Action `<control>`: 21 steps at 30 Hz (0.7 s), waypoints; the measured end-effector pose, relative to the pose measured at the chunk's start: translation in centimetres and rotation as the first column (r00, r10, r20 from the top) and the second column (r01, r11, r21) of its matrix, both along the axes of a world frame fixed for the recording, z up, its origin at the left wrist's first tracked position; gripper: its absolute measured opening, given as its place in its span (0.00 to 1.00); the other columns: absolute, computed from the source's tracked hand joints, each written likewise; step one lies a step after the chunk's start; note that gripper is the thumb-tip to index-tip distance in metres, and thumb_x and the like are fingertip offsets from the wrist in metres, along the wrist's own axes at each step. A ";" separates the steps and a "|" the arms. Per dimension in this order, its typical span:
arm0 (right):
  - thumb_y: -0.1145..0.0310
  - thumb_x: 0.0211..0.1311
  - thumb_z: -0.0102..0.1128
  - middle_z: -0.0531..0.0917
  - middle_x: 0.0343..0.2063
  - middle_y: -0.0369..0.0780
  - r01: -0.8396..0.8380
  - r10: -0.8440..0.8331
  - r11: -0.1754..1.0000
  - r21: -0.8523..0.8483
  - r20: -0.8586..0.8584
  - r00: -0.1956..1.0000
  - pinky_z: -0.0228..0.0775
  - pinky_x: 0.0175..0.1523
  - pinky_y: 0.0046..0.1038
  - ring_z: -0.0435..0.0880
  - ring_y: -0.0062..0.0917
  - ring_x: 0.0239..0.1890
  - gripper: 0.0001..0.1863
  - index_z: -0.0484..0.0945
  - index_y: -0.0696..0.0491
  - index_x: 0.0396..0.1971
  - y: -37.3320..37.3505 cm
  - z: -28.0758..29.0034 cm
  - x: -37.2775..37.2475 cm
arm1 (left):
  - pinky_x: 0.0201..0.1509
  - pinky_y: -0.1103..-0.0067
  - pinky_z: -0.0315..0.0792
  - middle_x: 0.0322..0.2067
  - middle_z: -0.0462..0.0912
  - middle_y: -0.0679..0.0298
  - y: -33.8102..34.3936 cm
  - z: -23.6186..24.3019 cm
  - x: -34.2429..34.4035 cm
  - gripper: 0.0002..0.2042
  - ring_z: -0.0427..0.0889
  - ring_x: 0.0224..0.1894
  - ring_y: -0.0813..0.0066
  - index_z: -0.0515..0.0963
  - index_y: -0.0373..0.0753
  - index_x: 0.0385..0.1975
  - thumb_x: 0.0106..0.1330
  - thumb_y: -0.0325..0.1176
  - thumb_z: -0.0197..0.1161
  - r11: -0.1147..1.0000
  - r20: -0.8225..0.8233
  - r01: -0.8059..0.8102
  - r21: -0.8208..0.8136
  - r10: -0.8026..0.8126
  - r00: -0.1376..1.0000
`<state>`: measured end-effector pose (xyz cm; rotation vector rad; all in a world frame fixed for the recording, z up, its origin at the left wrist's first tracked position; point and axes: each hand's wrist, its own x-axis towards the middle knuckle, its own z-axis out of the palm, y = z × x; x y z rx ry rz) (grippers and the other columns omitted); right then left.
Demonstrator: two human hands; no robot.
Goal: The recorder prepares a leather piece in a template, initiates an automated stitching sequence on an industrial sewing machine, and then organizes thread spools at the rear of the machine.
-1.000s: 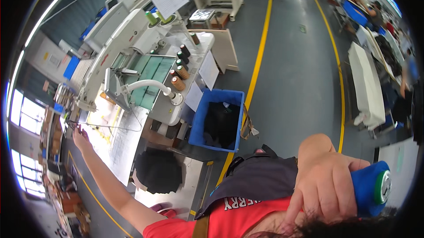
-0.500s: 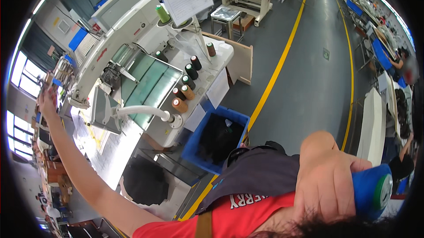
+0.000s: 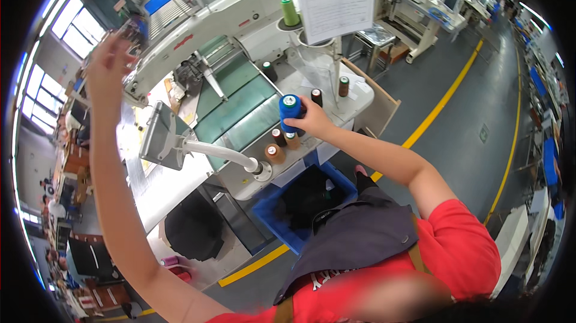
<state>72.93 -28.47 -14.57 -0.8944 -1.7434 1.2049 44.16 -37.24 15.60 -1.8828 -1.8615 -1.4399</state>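
My right hand (image 3: pixel 315 120) grips a large blue cone of thread (image 3: pixel 289 107), which stands upright over the white machine table's corner. Around and below it are several smaller thread cones, among them a tan cone (image 3: pixel 275 154) and a dark brown cone (image 3: pixel 316 97). Whether the blue cone rests on the table or is held just above it, I cannot tell. My left hand (image 3: pixel 111 62) is raised at the far left, beside the head of the white sewing machine (image 3: pixel 207 14). Its fingers look apart and somewhat blurred, with nothing visible in them.
A light green cone (image 3: pixel 290 12) sits on a thread stand behind a hanging paper sheet (image 3: pixel 336 8). A jointed white arm (image 3: pixel 222 154) carries a screen panel (image 3: pixel 161 137). Below the table stands a blue bin (image 3: pixel 270 218) holding black cloth. A black-topped stool (image 3: pixel 193 230) is nearby.
My right hand has carried the blue cone from beside my shoulder, forward and left to the cones on the table. My left hand has risen. The view has shifted.
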 end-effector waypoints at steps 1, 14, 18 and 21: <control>0.60 0.37 0.71 0.78 0.40 0.44 0.051 -0.061 0.990 0.128 0.073 0.996 0.67 0.49 0.30 0.76 0.34 0.44 0.36 0.67 0.56 0.48 1.9 -1.4 -2.0 | 0.30 0.85 0.69 0.29 0.77 0.66 -0.2 -1.4 0.2 0.12 0.76 0.27 0.81 0.75 0.38 0.44 0.63 0.34 0.54 0.998 -0.099 -0.019 -0.064 0.013 0.995; 0.63 0.38 0.69 0.72 0.47 0.47 -0.302 0.256 0.945 0.122 0.294 0.921 0.62 0.55 0.32 0.70 0.40 0.51 0.37 0.63 0.55 0.52 10.1 -8.4 -12.2 | 0.28 0.79 0.70 0.21 0.79 0.58 -1.1 1.3 -12.1 0.11 0.79 0.22 0.75 0.77 0.32 0.35 0.60 0.33 0.54 0.648 -0.031 -0.718 0.252 0.747 0.664; 0.67 0.39 0.67 0.64 0.54 0.49 -0.350 0.320 0.921 0.174 0.178 0.931 0.54 0.61 0.33 0.62 0.42 0.57 0.41 0.57 0.59 0.56 9.7 -8.6 -11.1 | 0.26 0.80 0.71 0.23 0.80 0.60 4.1 4.0 -15.5 0.11 0.80 0.22 0.75 0.76 0.31 0.33 0.60 0.33 0.55 0.470 0.062 -0.747 0.470 0.826 0.560; 0.70 0.44 0.64 0.64 0.54 0.49 -0.378 0.372 0.899 0.219 0.071 0.926 0.54 0.61 0.34 0.63 0.41 0.57 0.36 0.58 0.59 0.55 10.1 -6.6 -7.4 | 0.23 0.81 0.70 0.21 0.80 0.61 10.5 2.9 -14.9 0.09 0.78 0.19 0.77 0.76 0.32 0.31 0.61 0.33 0.54 0.555 0.368 -0.715 0.425 0.615 0.697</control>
